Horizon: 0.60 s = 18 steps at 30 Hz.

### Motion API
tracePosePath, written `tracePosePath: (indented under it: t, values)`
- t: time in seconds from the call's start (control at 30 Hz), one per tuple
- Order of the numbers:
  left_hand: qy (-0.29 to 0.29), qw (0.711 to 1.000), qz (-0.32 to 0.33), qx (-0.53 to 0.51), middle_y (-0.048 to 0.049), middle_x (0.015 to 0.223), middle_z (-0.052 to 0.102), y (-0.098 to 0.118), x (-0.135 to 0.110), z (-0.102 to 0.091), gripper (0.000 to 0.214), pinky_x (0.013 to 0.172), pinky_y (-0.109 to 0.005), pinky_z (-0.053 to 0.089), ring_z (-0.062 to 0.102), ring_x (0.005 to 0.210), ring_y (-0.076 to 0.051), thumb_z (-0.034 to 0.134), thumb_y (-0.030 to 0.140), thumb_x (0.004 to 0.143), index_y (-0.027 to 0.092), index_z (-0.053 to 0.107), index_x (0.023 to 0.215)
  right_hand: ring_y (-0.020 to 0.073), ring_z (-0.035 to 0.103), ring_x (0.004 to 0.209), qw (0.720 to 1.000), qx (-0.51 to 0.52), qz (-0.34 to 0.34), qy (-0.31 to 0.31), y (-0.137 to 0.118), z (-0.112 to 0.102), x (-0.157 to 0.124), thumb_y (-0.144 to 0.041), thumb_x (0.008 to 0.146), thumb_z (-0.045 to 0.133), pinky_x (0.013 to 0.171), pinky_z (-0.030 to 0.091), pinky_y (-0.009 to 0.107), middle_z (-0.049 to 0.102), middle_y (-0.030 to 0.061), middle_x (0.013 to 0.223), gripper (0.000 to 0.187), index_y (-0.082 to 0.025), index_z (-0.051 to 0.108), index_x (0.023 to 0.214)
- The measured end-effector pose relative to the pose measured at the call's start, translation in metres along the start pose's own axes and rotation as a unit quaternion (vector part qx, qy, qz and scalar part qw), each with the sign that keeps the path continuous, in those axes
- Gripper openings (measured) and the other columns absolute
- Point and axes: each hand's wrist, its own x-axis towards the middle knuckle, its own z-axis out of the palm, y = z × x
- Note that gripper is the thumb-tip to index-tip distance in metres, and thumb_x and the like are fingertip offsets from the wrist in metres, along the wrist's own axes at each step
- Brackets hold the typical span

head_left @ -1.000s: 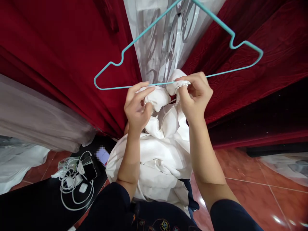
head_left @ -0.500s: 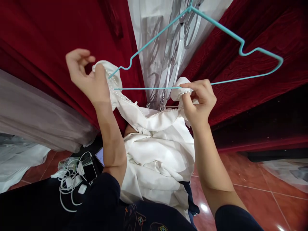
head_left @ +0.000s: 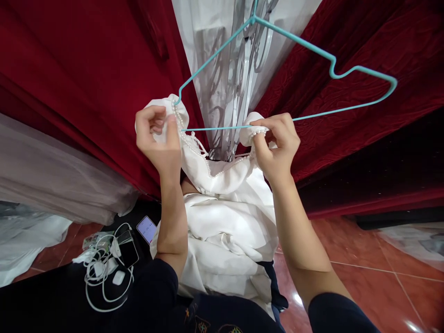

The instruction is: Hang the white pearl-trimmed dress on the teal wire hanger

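A white dress (head_left: 225,222) with a pearl-trimmed neckline lies gathered over my lap, its top raised between my hands. My left hand (head_left: 157,132) has its fingers curled at the left shoulder part, thumb against the pearls. The left end of a light-blue hanger (head_left: 291,38) is tucked inside that shoulder part and hidden by cloth. My right hand (head_left: 277,141) pinches the other pearl-edged shoulder part beside the hanger's lower bar. The hanger's right end sticks out bare beyond that hand.
Red curtains (head_left: 97,55) hang on both sides, with white drapery and metal scrollwork (head_left: 239,92) between them. On a black surface at lower left lie a lit phone (head_left: 146,229), a dark phone (head_left: 128,252) and tangled white cables (head_left: 100,282). Red tiles (head_left: 364,268) cover the floor.
My left hand has moved right and slightly down, its fingers curling in over the shoulder part. More of the hanger's left end is inside the cloth. The hanger has shifted slightly left in view.
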Motion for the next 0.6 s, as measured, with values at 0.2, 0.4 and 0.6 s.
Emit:
tracePosePath:
  t: [0.2, 0.4, 0.6]
  values:
    - [-0.039, 0.998, -0.040, -0.039, -0.0033, 0.108, 0.059, 0.009, -0.005, 0.020, 0.032, 0.080, -0.032, 0.050, 0.061, 0.091, -0.018, 0.071, 0.030, 0.094, 0.029, 0.054, 0.121, 0.0173, 0.058, 0.083, 1.000, -0.011, 0.015, -0.014, 0.001, 0.000, -0.003, -0.038, 0.104, 0.058, 0.065, 0.049, 0.033, 0.065, 0.0064, 0.095, 0.023, -0.023, 0.076, 0.105]
    - [-0.065, 0.995, -0.058, -0.046, -0.0065, 0.113, 0.061, 0.028, -0.017, 0.020, 0.028, 0.101, -0.044, 0.053, 0.064, 0.111, -0.025, 0.064, 0.043, 0.101, 0.028, 0.052, 0.122, 0.0184, 0.056, 0.083, 0.999, -0.010, 0.035, -0.013, 0.001, 0.003, -0.003, -0.042, 0.105, 0.057, 0.066, 0.049, 0.035, 0.064, 0.0086, 0.095, 0.023, -0.026, 0.074, 0.103]
    - [-0.219, 0.976, -0.002, -0.016, -0.0068, 0.128, 0.066, 0.074, -0.040, 0.019, 0.020, 0.111, -0.043, 0.050, 0.063, 0.123, -0.025, 0.051, 0.032, 0.110, 0.028, 0.057, 0.129, 0.0167, 0.059, 0.085, 1.000, -0.006, 0.008, -0.006, -0.002, 0.003, -0.001, -0.033, 0.103, 0.060, 0.063, 0.047, 0.032, 0.065, 0.0061, 0.094, 0.018, -0.024, 0.075, 0.104]
